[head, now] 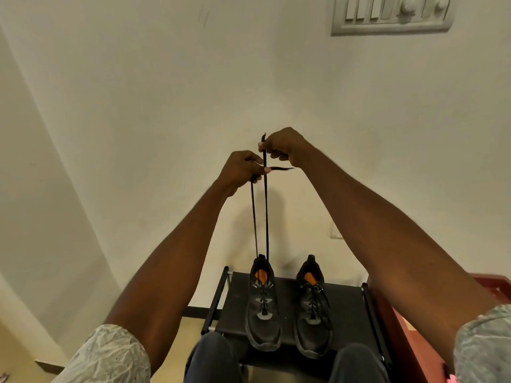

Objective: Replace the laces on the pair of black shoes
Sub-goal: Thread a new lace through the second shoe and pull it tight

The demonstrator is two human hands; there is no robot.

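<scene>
Two black lace ends (266, 205) are pinched by the left hand (240, 168) and right hand (284, 146), high above the left shoe (262, 305).

shoes (263, 305): matt black mesh cloth
lace (266, 211): black woven cord
rack (237, 308): matt black top, metal tubes
wall (166, 92): smooth matt paint

The scene is lit dimly and warmly, and a yellowish cast is laid over the wall (166, 106). Soft shadows of the raised arms are thrown on the wall just above the shoes (287, 305). Strong wide-angle bending is seen toward the edges, and the switch panel (392, 13) at the top right is rendered soft and blurred.
</scene>
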